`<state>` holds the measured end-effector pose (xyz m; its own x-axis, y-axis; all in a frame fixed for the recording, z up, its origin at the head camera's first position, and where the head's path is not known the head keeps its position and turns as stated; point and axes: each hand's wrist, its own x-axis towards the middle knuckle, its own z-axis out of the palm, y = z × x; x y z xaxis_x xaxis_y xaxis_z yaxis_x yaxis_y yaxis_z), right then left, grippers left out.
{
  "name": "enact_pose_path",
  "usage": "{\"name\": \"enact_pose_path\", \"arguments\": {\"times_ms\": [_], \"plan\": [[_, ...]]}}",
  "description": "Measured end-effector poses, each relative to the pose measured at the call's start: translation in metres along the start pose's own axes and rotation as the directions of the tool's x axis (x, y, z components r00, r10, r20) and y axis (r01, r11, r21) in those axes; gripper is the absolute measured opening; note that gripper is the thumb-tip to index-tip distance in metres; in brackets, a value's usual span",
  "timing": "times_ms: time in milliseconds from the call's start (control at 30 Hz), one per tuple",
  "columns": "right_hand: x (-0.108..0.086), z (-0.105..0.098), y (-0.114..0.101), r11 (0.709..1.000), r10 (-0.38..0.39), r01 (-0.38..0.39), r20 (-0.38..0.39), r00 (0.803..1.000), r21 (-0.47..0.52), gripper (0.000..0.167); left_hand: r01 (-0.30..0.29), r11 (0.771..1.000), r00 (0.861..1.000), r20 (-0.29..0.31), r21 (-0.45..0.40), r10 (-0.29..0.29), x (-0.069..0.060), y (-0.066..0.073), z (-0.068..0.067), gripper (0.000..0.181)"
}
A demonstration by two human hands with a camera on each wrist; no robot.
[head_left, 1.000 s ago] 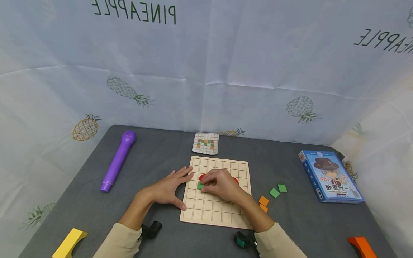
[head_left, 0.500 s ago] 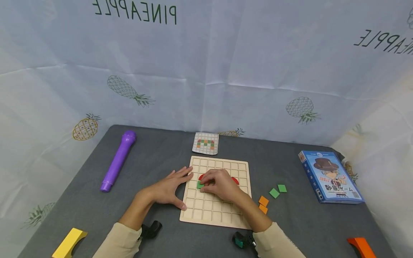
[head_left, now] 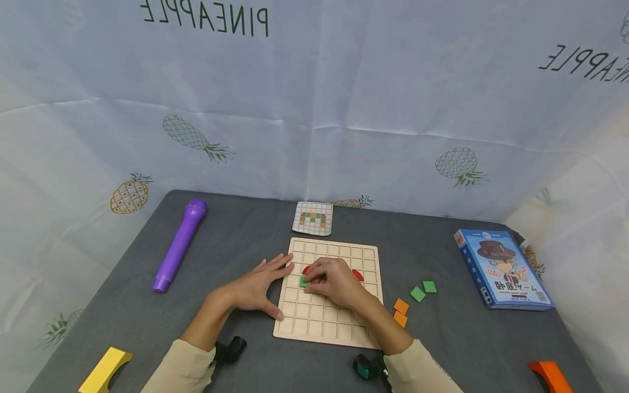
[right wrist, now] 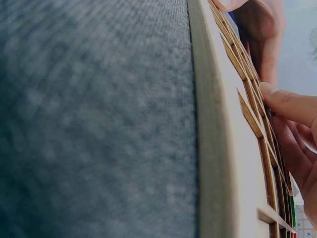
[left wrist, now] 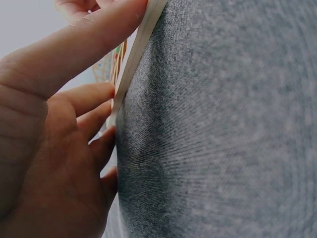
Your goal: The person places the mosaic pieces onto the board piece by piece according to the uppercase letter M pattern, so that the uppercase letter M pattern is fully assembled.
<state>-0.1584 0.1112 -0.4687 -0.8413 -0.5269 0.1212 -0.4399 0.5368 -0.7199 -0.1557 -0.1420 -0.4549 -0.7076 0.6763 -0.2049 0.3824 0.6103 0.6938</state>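
Note:
In the head view a pale wooden grid board [head_left: 309,327] lies on the dark table. My left hand [head_left: 253,286] rests at its left edge with spread fingers; in the left wrist view the thumb [left wrist: 109,25] touches the board's side. My right hand [head_left: 339,281] is over the board's middle, thumb and fingers curled together at a green square tile [head_left: 304,281] in the grid, seeming to pinch its right side. A red piece [head_left: 307,269] shows just above that tile, partly hidden by the fingers. Another red piece [head_left: 358,275] sits farther right on the board.
Green tiles [head_left: 417,294] and orange tiles [head_left: 401,305] lie right of the board. Behind it is a small pattern card [head_left: 313,219]. A purple microphone-shaped stick [head_left: 179,245], a blue game box [head_left: 506,267], a yellow arch block [head_left: 105,371] and an orange one [head_left: 552,376] stand around.
Almost nothing differs. My right hand and forearm have shifted very slightly to the left over the same green tile; my left hand stays at the board's edge.

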Motion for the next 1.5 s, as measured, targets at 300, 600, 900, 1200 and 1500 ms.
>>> {"name": "enact_pose_path", "arguments": {"times_ms": [300, 600, 900, 1200, 1500], "plan": [[0.000, 0.000, 0.002, 1.000, 0.003, -0.003, 0.017, 1.000, 0.002, 0.012, -0.007, 1.000, 1.000, -0.007, 0.007, 0.007, -0.001, 0.003, -0.001, 0.115], [0.000, -0.001, 0.002, 1.000, -0.004, 0.004, 0.022, 1.000, 0.009, 0.013, 0.002, 1.000, 1.000, -0.001, 0.004, -0.002, -0.002, 0.006, -0.003, 0.114], [0.000, -0.001, 0.002, 1.000, -0.004, 0.004, 0.022, 1.000, -0.004, 0.012, 0.006, 1.000, 1.000, 0.006, 0.003, -0.006, -0.001, 0.003, -0.002, 0.113], [-0.001, -0.001, 0.002, 1.000, -0.012, 0.012, 0.026, 1.000, -0.006, 0.012, 0.007, 1.000, 1.000, 0.005, -0.007, -0.007, -0.001, 0.003, -0.001, 0.113], [-0.006, -0.013, 0.001, 0.994, 0.021, -0.024, 0.025, 0.999, 0.110, 0.027, 0.008, 1.000, 1.000, 0.006, -0.001, -0.008, 0.000, 0.004, -0.002, 0.113]]}}
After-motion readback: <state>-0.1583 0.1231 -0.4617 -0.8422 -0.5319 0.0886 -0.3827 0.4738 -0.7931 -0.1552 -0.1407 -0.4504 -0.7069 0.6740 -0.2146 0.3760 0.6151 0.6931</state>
